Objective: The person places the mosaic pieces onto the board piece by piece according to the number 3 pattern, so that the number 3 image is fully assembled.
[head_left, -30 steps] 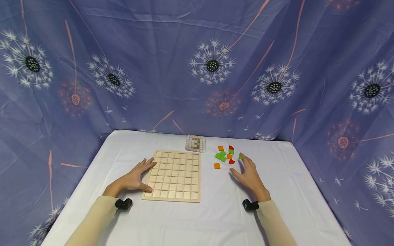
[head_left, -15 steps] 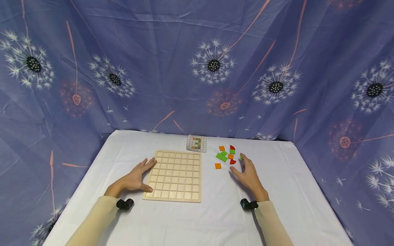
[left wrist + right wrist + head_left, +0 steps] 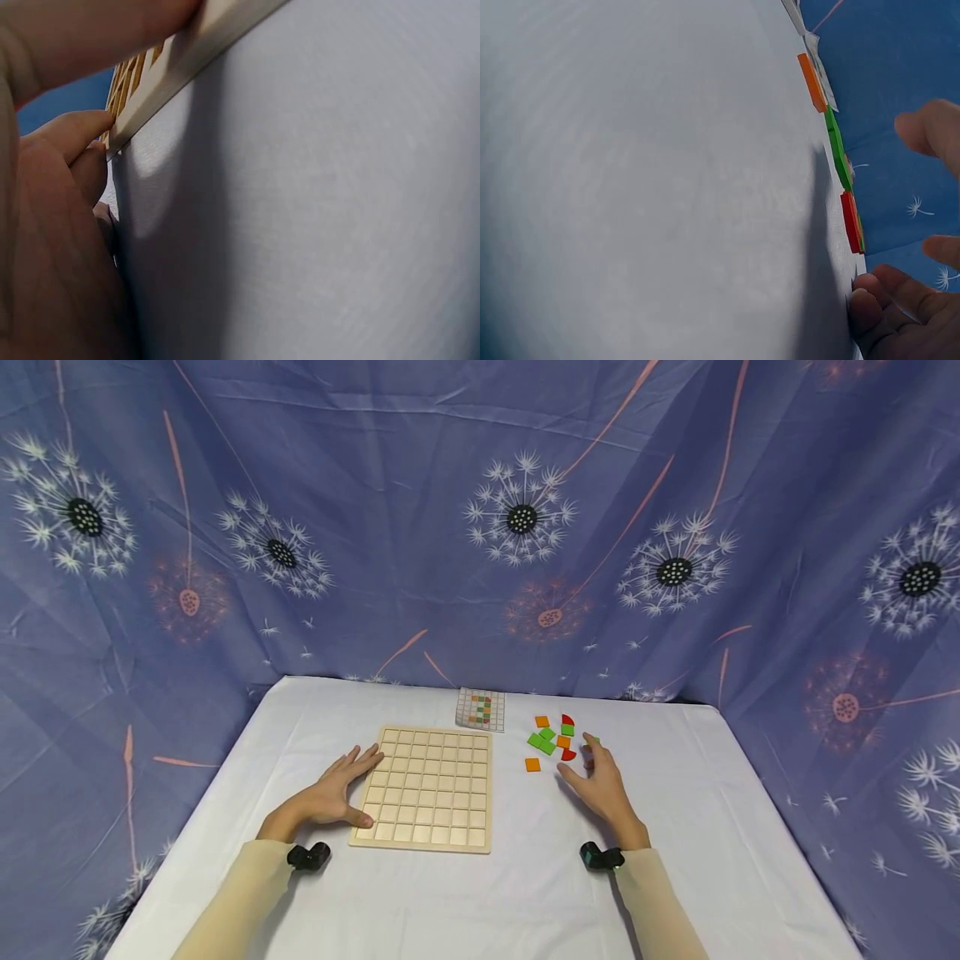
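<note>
Right grip (image 3: 600, 785) open, reaching at tiles (image 3: 551, 742); left (image 3: 330, 789) flat, steadying board (image 3: 427, 789); next: pinch one tile.

A left hand (image 3: 330, 795) rested flat against the left edge of a wooden grid board (image 3: 427, 787) on a white table (image 3: 697, 827), while the right hand (image 3: 600, 785) hovered beside scattered coloured tiles (image 3: 551, 739), near a pattern card (image 3: 481, 709).
</note>
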Action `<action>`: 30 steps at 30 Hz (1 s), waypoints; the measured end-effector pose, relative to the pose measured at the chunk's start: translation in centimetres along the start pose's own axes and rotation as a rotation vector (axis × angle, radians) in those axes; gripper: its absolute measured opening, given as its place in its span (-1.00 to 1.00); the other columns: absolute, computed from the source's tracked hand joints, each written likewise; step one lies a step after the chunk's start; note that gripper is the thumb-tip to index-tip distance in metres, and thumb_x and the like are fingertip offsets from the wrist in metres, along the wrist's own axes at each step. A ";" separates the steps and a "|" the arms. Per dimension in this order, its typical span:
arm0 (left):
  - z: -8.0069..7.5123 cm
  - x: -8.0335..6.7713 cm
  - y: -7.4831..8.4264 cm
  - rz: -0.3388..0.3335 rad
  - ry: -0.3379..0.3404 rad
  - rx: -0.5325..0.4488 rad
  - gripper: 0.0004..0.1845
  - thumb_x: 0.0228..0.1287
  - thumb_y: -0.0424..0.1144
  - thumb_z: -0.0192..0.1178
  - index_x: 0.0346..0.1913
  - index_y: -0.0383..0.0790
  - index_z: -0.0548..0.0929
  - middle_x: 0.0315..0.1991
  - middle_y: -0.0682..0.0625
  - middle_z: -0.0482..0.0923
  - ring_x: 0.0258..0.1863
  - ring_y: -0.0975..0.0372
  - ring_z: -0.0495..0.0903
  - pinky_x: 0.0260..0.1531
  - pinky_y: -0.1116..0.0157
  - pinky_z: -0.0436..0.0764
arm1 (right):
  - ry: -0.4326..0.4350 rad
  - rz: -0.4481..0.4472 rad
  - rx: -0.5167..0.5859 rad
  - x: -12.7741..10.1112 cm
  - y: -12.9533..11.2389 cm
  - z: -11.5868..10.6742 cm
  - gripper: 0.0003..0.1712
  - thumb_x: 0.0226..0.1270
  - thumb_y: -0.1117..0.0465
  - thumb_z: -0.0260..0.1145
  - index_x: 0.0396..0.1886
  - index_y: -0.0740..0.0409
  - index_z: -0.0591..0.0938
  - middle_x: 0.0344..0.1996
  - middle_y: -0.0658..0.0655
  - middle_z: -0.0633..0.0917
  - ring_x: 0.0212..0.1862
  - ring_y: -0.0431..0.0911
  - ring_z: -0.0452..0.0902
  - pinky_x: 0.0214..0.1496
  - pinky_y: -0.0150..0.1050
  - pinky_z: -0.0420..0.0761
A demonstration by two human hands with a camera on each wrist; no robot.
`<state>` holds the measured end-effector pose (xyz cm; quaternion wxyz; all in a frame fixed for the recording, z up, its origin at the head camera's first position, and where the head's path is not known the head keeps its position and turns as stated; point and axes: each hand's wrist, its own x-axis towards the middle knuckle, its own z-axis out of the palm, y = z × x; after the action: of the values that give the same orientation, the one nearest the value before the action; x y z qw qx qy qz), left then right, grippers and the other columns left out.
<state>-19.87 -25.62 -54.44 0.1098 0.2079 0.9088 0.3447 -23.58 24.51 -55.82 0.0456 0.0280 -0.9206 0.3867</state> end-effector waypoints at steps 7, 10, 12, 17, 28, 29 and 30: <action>0.0 0.0 0.0 -0.007 0.006 -0.004 0.30 -0.23 0.06 0.62 0.61 -0.28 0.17 0.67 -0.25 -0.05 0.63 -0.32 -0.23 0.50 -0.41 -0.18 | 0.014 0.031 -0.004 0.1 -0.2 0.3 0.00 0.33 -0.04 0.45 0.60 0.23 0.21 0.31 0.36 0.52 0.06 0.11 0.50 0.14 0.02 0.53; 0.0 0.0 0.0 -0.006 0.011 -0.011 0.30 -0.24 0.04 0.63 0.61 -0.30 0.17 0.66 -0.26 -0.04 0.63 -0.32 -0.23 0.51 -0.41 -0.19 | 0.025 0.038 0.012 0.1 -0.3 0.3 -0.01 0.32 0.01 0.46 0.60 0.24 0.21 0.30 0.37 0.52 0.06 0.12 0.53 0.15 0.02 0.55; 0.1 0.0 0.0 -0.005 0.013 -0.020 0.30 -0.24 0.03 0.64 0.60 -0.31 0.18 0.66 -0.26 -0.04 0.63 -0.32 -0.23 0.51 -0.40 -0.20 | 0.031 0.037 0.024 0.2 -0.3 0.4 -0.02 0.32 0.04 0.48 0.59 0.25 0.22 0.29 0.37 0.53 0.06 0.12 0.54 0.15 0.02 0.57; 0.2 -0.1 -0.2 -0.003 0.014 -0.021 0.30 -0.23 0.02 0.64 0.61 -0.31 0.17 0.66 -0.27 -0.05 0.63 -0.32 -0.23 0.53 -0.37 -0.22 | 0.057 0.039 0.036 0.3 -0.5 0.6 -0.07 0.30 0.09 0.48 0.55 0.30 0.29 0.20 0.37 0.56 0.03 0.14 0.56 0.15 0.04 0.59; 0.2 0.1 -0.4 -0.011 0.014 -0.015 0.32 -0.25 0.05 0.63 0.61 -0.29 0.16 0.67 -0.25 -0.05 0.63 -0.31 -0.24 0.54 -0.35 -0.23 | 0.151 0.082 0.008 1.0 -0.3 1.5 -0.32 0.28 0.19 0.47 0.32 0.43 0.52 -0.03 0.35 0.65 -0.09 0.11 0.57 0.05 -0.03 0.61; 0.2 0.1 -0.4 -0.016 0.013 -0.013 0.32 -0.25 0.05 0.63 0.62 -0.29 0.15 0.67 -0.24 -0.05 0.64 -0.30 -0.24 0.54 -0.35 -0.23 | 0.160 0.082 0.009 1.0 -0.3 1.6 -0.34 0.27 0.21 0.47 0.30 0.44 0.54 -0.05 0.35 0.65 -0.10 0.11 0.57 0.03 -0.03 0.60; 0.2 0.1 -0.5 -0.020 0.011 -0.011 0.33 -0.25 0.05 0.63 0.62 -0.28 0.15 0.67 -0.23 -0.05 0.64 -0.30 -0.24 0.54 -0.35 -0.22 | 0.167 0.083 0.006 1.0 -0.4 1.6 -0.36 0.27 0.21 0.47 0.27 0.44 0.56 -0.06 0.34 0.65 -0.11 0.11 0.56 0.02 -0.04 0.60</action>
<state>-20.01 -25.74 -54.93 0.1092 0.1963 0.9095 0.3499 -24.67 23.07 -56.60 0.1059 -0.0422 -0.9129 0.3920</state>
